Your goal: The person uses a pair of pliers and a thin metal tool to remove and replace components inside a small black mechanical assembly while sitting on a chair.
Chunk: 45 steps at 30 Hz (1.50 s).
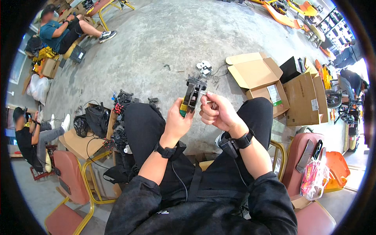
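Note:
Raised over my lap, my left hand is wrapped round a hand tool with a bulky black head and a yellow-and-green grip. The head points away from me; its exact kind is not clear. Close against the right side of that head, my right hand has its thumb and index finger pinched together and the other fingers curled. A small pale bit shows at its fingertips, too small to name. On the floor beyond lies a white-and-black mechanical part with a dark cable, and small dark scraps lie around it.
To my right stand an open cardboard box and a taller carton. Black parts and cables pile up beside my left knee, near a black bag. Red chairs flank me. Two people sit at the left; others are far right.

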Each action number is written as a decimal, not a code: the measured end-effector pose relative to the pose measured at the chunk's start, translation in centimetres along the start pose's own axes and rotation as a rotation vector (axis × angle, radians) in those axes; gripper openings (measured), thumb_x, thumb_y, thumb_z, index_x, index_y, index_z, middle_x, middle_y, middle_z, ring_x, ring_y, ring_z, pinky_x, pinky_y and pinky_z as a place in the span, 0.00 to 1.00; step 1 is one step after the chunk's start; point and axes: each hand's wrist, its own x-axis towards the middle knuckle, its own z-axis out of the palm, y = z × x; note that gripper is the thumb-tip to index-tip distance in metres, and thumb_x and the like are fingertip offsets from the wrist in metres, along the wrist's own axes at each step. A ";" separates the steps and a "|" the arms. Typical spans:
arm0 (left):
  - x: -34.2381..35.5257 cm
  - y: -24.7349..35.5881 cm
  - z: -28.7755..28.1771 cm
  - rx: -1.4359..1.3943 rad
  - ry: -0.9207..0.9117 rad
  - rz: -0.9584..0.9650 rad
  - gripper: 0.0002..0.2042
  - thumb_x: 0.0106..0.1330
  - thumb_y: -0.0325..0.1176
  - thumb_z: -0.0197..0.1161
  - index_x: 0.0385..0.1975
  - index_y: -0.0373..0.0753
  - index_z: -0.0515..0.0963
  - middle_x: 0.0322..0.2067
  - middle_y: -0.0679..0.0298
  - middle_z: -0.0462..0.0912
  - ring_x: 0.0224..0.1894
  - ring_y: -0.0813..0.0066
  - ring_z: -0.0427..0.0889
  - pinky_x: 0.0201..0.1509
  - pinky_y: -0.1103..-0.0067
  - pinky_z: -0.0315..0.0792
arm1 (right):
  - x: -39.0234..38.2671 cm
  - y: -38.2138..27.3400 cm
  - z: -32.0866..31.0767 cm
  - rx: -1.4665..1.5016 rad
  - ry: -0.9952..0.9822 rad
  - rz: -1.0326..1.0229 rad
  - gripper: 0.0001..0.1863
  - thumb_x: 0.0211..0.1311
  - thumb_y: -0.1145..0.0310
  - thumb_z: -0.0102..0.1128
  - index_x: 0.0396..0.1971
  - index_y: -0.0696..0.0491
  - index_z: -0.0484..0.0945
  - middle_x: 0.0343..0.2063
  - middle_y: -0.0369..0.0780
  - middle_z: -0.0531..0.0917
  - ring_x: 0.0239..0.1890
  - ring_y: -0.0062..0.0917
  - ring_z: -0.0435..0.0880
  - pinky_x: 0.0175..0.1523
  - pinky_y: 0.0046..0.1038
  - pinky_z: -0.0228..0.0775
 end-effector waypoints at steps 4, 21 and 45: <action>0.0 0.1 -0.1 -0.086 -0.049 -0.062 0.08 0.59 0.29 0.62 0.33 0.32 0.73 0.19 0.63 0.75 0.22 0.82 0.69 0.27 0.80 0.67 | 0.0 0.0 0.0 0.020 -0.005 0.029 0.17 0.70 0.57 0.35 0.28 0.53 0.68 0.09 0.28 0.53 0.13 0.16 0.50 0.21 0.21 0.45; 0.1 -0.2 -0.5 -0.060 -0.091 -0.061 0.09 0.52 0.24 0.62 0.33 0.35 0.72 0.25 0.58 0.77 0.27 0.67 0.77 0.34 0.76 0.70 | -0.4 0.4 0.0 -0.450 0.099 -0.126 0.18 0.71 0.60 0.35 0.30 0.57 0.70 0.08 0.31 0.61 0.12 0.16 0.57 0.20 0.21 0.52; 0.0 -0.2 -0.3 -0.266 -0.133 -0.216 0.07 0.60 0.31 0.60 0.33 0.34 0.74 0.18 0.70 0.73 0.21 0.86 0.67 0.25 0.83 0.63 | -0.4 0.4 0.9 -1.057 0.361 -0.304 0.12 0.64 0.67 0.47 0.30 0.58 0.76 0.20 0.35 0.75 0.24 0.15 0.67 0.31 0.20 0.61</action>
